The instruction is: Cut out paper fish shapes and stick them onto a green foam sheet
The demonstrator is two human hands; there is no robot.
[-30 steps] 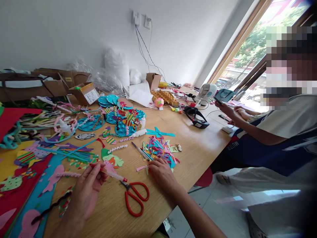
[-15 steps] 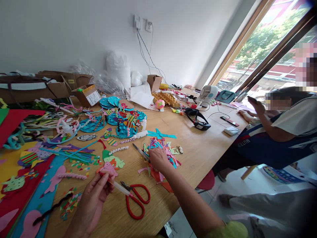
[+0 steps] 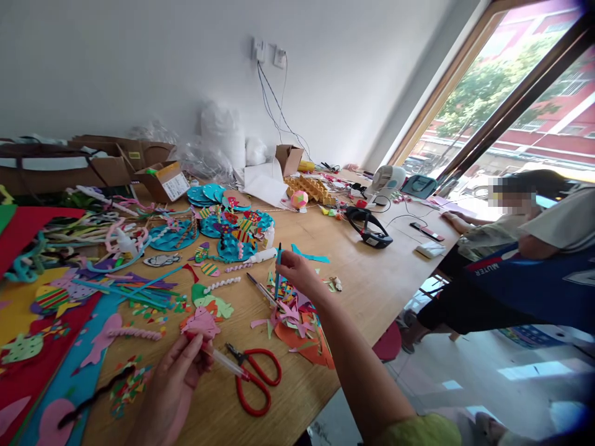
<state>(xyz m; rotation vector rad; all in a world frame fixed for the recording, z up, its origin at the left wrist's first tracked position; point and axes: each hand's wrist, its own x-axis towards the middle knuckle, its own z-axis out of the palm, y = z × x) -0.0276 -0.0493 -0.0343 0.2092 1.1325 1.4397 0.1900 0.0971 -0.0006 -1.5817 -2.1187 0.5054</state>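
Note:
My left hand (image 3: 183,365) is closed on a red pen (image 3: 227,362) with a clear barrel, which slants down to the right. Just beyond those fingers lies a pink paper fish (image 3: 203,323). My right hand (image 3: 297,272) pinches a slim blue pen (image 3: 277,272), held nearly upright over the paper scraps (image 3: 297,316). Two more pens (image 3: 261,290) rest on the table at the left edge of that heap. Red-handled scissors (image 3: 255,378) lie between my hands, their blades pointing up and left, close to the clear pen barrel.
Blue scalloped discs (image 3: 237,246) with paper fish stand farther back. Pipe cleaners (image 3: 102,217) and coloured sheets (image 3: 56,371) cover the left side. A black headset (image 3: 369,228) and a white fan (image 3: 388,181) are to the right, where another person (image 3: 525,266) sits by the window.
My right hand has risen out of the paper scraps and now holds the blue pen upright. Scraps have shifted beneath it. The left hand barely moved. At right, a raised arm has dropped.

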